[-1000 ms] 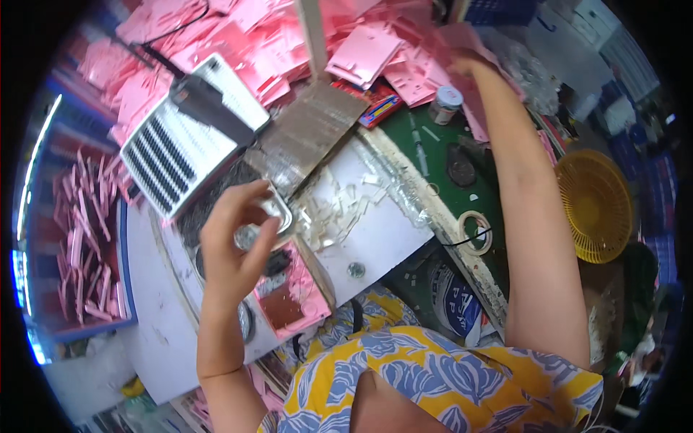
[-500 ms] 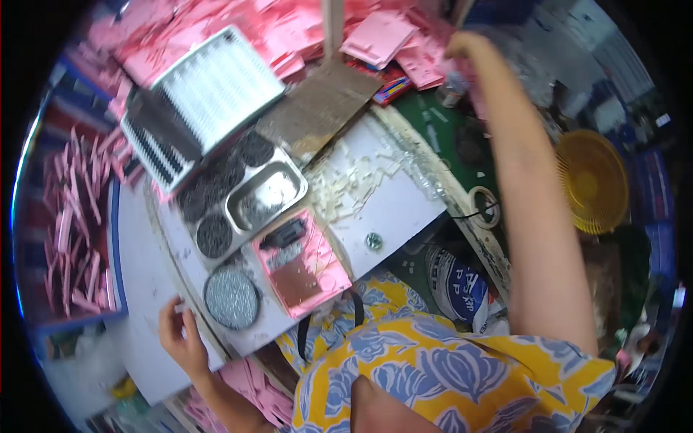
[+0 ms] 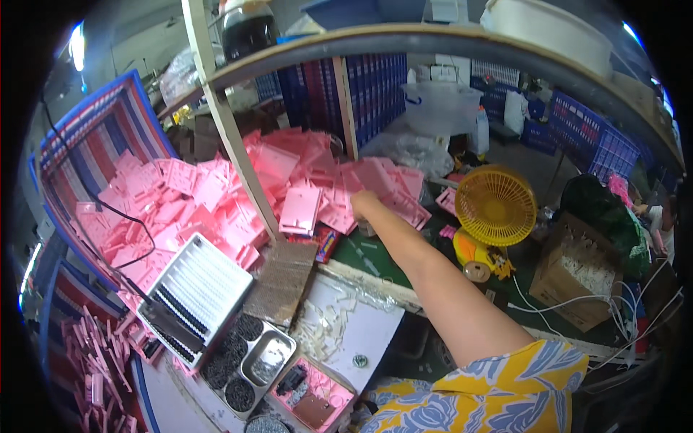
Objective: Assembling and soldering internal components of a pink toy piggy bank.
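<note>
My right arm reaches far across the bench, and my right hand is at the edge of a heap of pink plastic parts. Its fingers are mostly hidden against the pink pieces, so I cannot see whether they grip one. Closest to it on the left is a flat pink panel lying on top of the heap. Just below the hand, partly covered, is a small clear container. My left hand is out of view.
At the left stands a white ribbed tray with black pieces. Near me are a metal tray with dark small parts and a pink box. A yellow fan and a cardboard box stand at right. A post rises mid-bench.
The view has tilted up, bringing the shelf, the fan and more of the pink heap into sight. My left hand has left the picture. My right hand stays at the pink parts.
</note>
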Tool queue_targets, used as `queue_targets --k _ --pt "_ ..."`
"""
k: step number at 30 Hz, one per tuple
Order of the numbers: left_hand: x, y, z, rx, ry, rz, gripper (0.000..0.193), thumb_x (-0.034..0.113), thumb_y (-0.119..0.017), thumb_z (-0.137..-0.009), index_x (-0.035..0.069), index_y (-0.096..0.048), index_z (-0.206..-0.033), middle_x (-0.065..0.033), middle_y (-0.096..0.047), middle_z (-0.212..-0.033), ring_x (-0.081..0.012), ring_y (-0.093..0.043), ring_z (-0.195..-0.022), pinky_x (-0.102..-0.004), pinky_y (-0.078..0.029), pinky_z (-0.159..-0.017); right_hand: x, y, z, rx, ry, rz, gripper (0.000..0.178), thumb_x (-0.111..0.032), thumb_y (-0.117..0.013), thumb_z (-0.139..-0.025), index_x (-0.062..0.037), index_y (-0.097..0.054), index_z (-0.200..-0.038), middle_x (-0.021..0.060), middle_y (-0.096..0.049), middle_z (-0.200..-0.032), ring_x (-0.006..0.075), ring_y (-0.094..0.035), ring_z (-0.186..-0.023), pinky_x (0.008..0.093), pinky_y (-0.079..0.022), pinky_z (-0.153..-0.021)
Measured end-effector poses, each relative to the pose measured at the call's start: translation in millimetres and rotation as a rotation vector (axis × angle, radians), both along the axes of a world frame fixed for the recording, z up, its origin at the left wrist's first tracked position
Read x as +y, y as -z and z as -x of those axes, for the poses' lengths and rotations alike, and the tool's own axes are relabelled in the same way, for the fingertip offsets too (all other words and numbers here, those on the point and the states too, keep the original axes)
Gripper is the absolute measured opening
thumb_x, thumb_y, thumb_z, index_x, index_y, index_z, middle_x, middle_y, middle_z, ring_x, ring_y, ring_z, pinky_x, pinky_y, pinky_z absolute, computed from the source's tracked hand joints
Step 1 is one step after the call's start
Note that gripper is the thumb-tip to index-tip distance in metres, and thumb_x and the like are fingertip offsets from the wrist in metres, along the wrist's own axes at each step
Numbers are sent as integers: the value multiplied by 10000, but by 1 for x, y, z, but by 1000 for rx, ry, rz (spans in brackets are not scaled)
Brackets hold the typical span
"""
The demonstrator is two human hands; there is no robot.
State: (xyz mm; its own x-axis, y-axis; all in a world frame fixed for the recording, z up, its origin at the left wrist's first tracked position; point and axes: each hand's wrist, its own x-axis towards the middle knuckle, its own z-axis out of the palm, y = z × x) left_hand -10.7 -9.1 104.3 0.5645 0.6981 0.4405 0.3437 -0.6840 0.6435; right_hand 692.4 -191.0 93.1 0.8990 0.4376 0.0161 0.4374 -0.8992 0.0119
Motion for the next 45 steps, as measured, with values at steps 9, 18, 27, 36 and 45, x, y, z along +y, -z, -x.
queue_targets --k 9,18,27,36,45 --pt "-20 -61 -67 -91 396 -47 180 -23 -673 -876 -3 -689 -1054 -122 -682 -951 -220 -659 -796 -316 -523 -694 4 -160 108 99 -612 -61 527 -317 -817 -611 -127 -748 -1097 140 -735 -1051 318 -700 -988 431 -555 -856" --pt "-17 -52 -70 -152 540 -100 137 -16 -659 -904 -53 -689 -1032 -142 -696 -974 -223 -650 -838 -320 -528 -741 3 -264 213 104 -994 -61 478 -262 -778 -712 -110 -724 -1161 128 -735 -1100 275 -701 -950 399 -546 -804" --pt "22 3 -61 -183 621 147 187 -1 -541 -979 -47 -633 -1135 -89 -636 -1043 -112 -576 -789 -228 -467 -695 -202 -264 298 124 -692 -216 435 -185 -750 -701 -43 -699 -1109 97 -706 -1039 218 -666 -957 356 -547 -818" --pt "19 19 -74 -145 627 216 164 4 -537 -988 -49 -635 -1108 -83 -627 -1007 -102 -555 -761 -220 -447 -680 -362 -152 319 212 -53 -57 505 -195 -782 -614 -33 -707 -1086 155 -707 -1006 315 -669 -960 403 -533 -823" --pt "22 19 -75 -80 606 186 152 25 -542 -996 -42 -633 -1098 -76 -632 -988 -103 -563 -776 -222 -454 -684 -411 -33 287 79 291 150 457 -209 -811 -677 -134 -703 -1115 104 -667 -1136 289 -627 -1119 429 -526 -923"
